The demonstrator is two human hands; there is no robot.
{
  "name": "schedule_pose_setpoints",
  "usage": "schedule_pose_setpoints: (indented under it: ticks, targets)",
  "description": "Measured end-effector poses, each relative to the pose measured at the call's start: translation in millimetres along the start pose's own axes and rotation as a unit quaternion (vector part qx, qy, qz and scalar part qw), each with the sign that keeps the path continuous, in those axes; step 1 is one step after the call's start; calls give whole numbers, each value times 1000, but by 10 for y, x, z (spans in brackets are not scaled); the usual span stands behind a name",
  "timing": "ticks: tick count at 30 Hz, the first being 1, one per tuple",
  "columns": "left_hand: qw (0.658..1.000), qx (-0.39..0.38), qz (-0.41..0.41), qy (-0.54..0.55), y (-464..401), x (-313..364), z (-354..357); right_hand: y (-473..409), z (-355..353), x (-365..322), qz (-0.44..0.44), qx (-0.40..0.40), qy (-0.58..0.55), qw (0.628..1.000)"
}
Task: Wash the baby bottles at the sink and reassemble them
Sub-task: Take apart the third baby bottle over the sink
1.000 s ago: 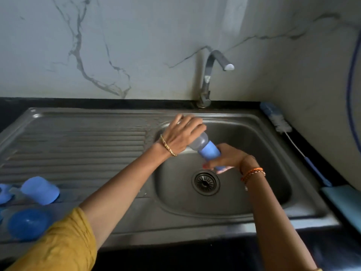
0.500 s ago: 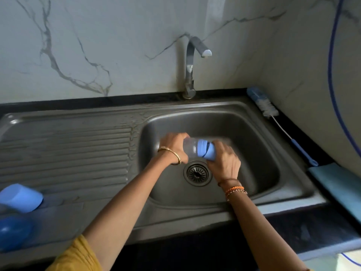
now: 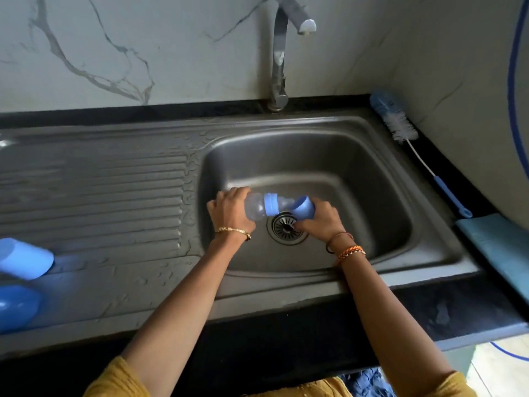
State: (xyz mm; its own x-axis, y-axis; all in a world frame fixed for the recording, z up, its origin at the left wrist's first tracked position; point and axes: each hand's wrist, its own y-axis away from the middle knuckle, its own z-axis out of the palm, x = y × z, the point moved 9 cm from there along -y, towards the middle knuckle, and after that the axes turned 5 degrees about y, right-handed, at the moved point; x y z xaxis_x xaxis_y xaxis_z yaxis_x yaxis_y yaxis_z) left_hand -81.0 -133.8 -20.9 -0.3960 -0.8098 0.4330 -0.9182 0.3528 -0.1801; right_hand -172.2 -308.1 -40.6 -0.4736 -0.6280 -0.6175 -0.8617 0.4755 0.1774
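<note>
Over the sink basin [image 3: 357, 167] I hold a clear baby bottle [image 3: 253, 207] lying sideways above the drain [image 3: 286, 227]. My left hand [image 3: 230, 213] grips the bottle's body. A blue collar ring [image 3: 270, 204] sits on its neck with the clear nipple pointing right. My right hand [image 3: 322, 222] grips a blue cap [image 3: 303, 208], held just off the nipple's tip. Two more blue caps lie on the drainboard at the far left, one [image 3: 24, 257] on its side, one [image 3: 15, 306] below it.
The tap [image 3: 279, 53] stands behind the basin with no water running. A bottle brush [image 3: 400, 127] with a blue handle lies along the sink's right rim by the wall. A light blue cloth [image 3: 498, 242] lies on the counter at the right. The ribbed drainboard [image 3: 100, 196] is wet.
The blue cap has come off the bottle's nipple end in my right hand. Both hands and the bottle dropped lower in the basin, over the drain. The view has shifted nearer.
</note>
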Motion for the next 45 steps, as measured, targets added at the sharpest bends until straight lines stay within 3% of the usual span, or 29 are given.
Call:
schedule_pose_setpoints:
  ticks: [2, 4, 9, 13, 20, 23, 26, 29, 31, 33, 36, 41, 45]
  targets:
    - [999, 6, -38, 14, -17, -132, -16, -23, -97, 119, 29, 21, -3, 999]
    - [999, 1, -47, 13, -43, -186, -1, -38, -123, 191, 51, 7, 71, 996]
    - [993, -120, 5, -17, 30, 3, 345, -81, 154, 180, 43, -124, 324, 937]
    - [985, -154, 49, -54, 74, 146, 466, -20, 503, 360, 32, -249, 389, 886]
    - [990, -132, 36, -20, 56, 97, 348, -34, 384, 452, 47, -233, 305, 922]
    - [992, -109, 52, -40, 55, 122, 266, -44, 279, 289, -13, -173, 209, 962]
    - [982, -41, 160, -86, 106, 393, 106, -2, 280, -20, -61, -183, 28, 981]
    - [935, 82, 341, -54, 285, 834, -156, 48, 448, -165, -59, -284, 14, 957]
    - [909, 99, 398, -74, 352, 991, -205, 66, 484, -129, -14, -325, -27, 945]
    - [897, 76, 425, -95, 412, 1067, -129, 37, 466, -57, 2, -306, 1, 952]
    - [892, 30, 430, -138, 470, 1064, 48, 35, 475, -15, 0, -245, 153, 957]
    - [935, 10, 330, -128, 299, 913, 64, -24, 364, -202, -43, -88, 140, 985]
    - [948, 54, 301, -87, 251, 872, -65, -2, 291, -331, -103, -12, 179, 978]
